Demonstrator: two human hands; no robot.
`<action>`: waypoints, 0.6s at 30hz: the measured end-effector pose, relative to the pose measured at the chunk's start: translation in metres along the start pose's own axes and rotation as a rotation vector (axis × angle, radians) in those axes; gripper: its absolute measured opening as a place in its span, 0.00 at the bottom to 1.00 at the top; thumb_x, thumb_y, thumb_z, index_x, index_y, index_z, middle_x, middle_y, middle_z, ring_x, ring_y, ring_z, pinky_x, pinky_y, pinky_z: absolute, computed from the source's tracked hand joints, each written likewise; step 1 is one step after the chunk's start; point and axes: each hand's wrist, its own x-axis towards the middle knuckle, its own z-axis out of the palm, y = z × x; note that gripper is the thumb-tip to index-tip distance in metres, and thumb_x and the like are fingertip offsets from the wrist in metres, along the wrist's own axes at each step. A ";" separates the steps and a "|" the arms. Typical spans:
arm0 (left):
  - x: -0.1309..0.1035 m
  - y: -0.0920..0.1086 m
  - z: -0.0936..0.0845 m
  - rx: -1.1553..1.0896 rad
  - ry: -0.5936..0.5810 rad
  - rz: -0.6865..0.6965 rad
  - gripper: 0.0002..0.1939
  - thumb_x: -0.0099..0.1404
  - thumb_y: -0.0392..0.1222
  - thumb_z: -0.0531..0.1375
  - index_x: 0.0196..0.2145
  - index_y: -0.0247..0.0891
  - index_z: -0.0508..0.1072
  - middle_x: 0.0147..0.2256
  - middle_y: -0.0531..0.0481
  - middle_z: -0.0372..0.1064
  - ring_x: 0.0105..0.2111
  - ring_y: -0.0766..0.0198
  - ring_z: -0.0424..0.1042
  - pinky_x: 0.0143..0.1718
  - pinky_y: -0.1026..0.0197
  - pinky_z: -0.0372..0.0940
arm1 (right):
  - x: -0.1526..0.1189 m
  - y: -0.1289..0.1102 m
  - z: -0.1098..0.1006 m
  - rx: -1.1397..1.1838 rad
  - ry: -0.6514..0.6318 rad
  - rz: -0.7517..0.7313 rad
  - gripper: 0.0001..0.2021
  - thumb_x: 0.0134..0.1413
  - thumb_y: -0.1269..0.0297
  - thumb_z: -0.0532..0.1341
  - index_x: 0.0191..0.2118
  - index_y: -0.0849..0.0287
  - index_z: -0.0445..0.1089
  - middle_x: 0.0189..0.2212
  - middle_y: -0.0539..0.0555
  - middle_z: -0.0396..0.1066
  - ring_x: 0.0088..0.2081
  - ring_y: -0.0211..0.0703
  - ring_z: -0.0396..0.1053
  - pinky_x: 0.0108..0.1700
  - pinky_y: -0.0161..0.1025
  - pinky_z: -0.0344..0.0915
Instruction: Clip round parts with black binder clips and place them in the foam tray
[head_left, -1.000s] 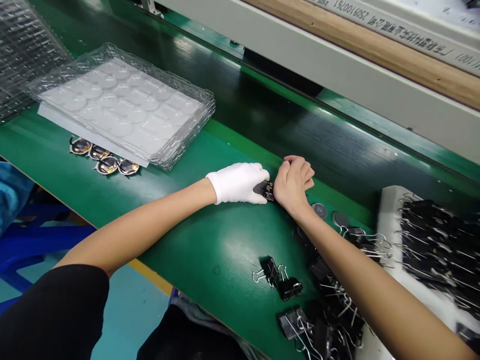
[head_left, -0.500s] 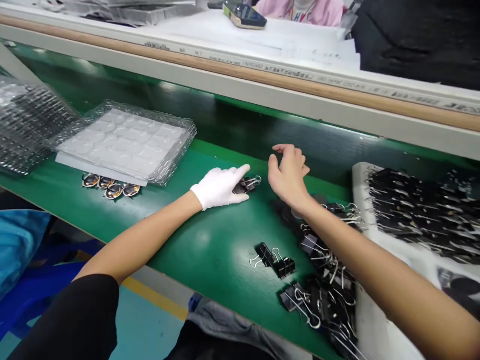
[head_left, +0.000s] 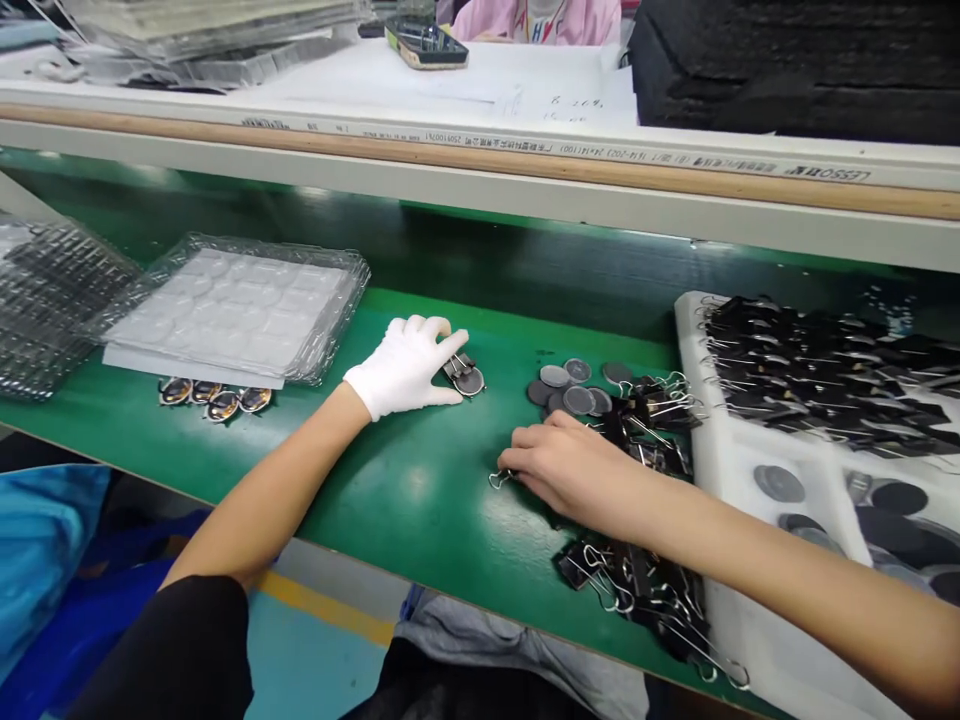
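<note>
My left hand [head_left: 409, 365], in a white glove, rests on the green bench with thumb and forefinger around a black binder clip [head_left: 457, 366]. A round grey disc [head_left: 470, 381] sticks out of that clip's front side. My right hand [head_left: 559, 465] is bare and bent down over the bench, its fingers closed on another binder clip [head_left: 501, 479]. Only a wire handle of it shows; the rest is under the fingers. Just beyond this hand lie several loose grey discs [head_left: 578, 401]. A heap of binder clips [head_left: 645, 590] spreads below and beside the right forearm.
A white tray [head_left: 701, 470] on the right holds rows of black clips and round discs. Clear plastic trays [head_left: 240, 310] are stacked at left, with several shiny brown round pieces [head_left: 223, 405] before them. A raised shelf edge [head_left: 480, 165] runs across the back; a person sits beyond.
My right hand has come down from the air onto a binder clip on the bench. The disc at my left hand's clip now shows. The view has shifted slightly.
</note>
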 end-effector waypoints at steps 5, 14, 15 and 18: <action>0.001 -0.017 0.011 -0.061 -0.104 0.020 0.26 0.72 0.62 0.58 0.57 0.42 0.73 0.51 0.43 0.74 0.50 0.47 0.70 0.49 0.48 0.59 | 0.027 0.029 -0.009 -0.261 0.197 -0.153 0.10 0.62 0.78 0.61 0.41 0.58 0.77 0.38 0.55 0.75 0.37 0.45 0.69 0.41 0.44 0.51; -0.002 -0.039 0.008 -0.051 -0.143 -0.078 0.28 0.72 0.63 0.56 0.56 0.39 0.74 0.48 0.40 0.75 0.48 0.48 0.74 0.46 0.51 0.61 | 0.074 0.076 -0.046 -0.301 0.195 -0.427 0.21 0.71 0.75 0.49 0.36 0.50 0.77 0.36 0.54 0.74 0.43 0.48 0.66 0.54 0.48 0.59; -0.002 -0.039 0.008 -0.063 -0.142 -0.084 0.30 0.71 0.63 0.56 0.60 0.40 0.72 0.49 0.40 0.75 0.48 0.47 0.74 0.46 0.52 0.61 | 0.077 0.078 -0.049 -0.265 0.160 -0.410 0.21 0.71 0.73 0.49 0.35 0.49 0.76 0.37 0.54 0.74 0.45 0.49 0.66 0.56 0.50 0.59; -0.003 -0.038 0.007 -0.112 -0.150 -0.064 0.35 0.70 0.64 0.58 0.69 0.48 0.63 0.53 0.42 0.73 0.50 0.47 0.72 0.47 0.52 0.62 | 0.086 0.083 -0.050 -0.192 0.100 -0.388 0.21 0.72 0.71 0.47 0.34 0.50 0.75 0.39 0.55 0.75 0.51 0.49 0.66 0.61 0.53 0.57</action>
